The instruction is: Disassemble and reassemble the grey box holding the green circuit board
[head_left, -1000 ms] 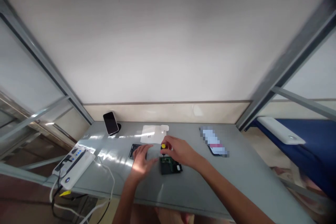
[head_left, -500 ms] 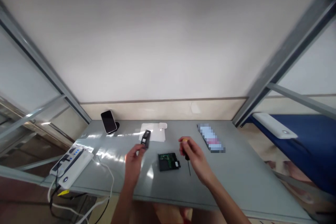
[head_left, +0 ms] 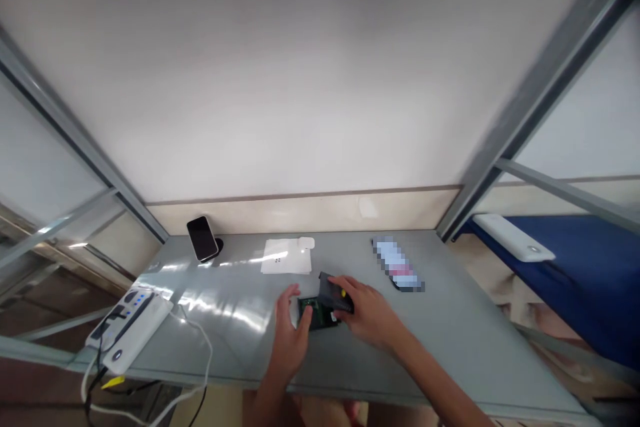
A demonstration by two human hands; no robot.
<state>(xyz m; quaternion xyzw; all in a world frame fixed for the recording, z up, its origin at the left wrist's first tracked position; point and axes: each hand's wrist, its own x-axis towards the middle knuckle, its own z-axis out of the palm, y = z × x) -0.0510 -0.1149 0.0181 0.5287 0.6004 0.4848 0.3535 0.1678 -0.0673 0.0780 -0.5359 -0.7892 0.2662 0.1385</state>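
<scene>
A dark device with a green circuit board (head_left: 311,307) lies on the grey table near the middle front. At its left edge is my left hand (head_left: 293,327), thumb and fingers apart. My right hand (head_left: 363,310) grips a dark flat cover (head_left: 331,292), tilted over the right part of the device and hiding much of it. A small yellow spot shows by the right fingers; whether a screwdriver is there cannot be made out. Behind the device lie white paper sheets (head_left: 285,257) with several tiny dark pieces on them.
A phone on a stand (head_left: 203,239) is at the back left. Another phone (head_left: 397,263), its screen blurred, lies at the right. A white power strip (head_left: 117,327) with loose cables sits at the left edge. Metal posts flank the table.
My left hand has let go of the small dark part and moved right to the device. My right hand has moved left and now holds the cover over it. Tiny pieces now show on the paper.
</scene>
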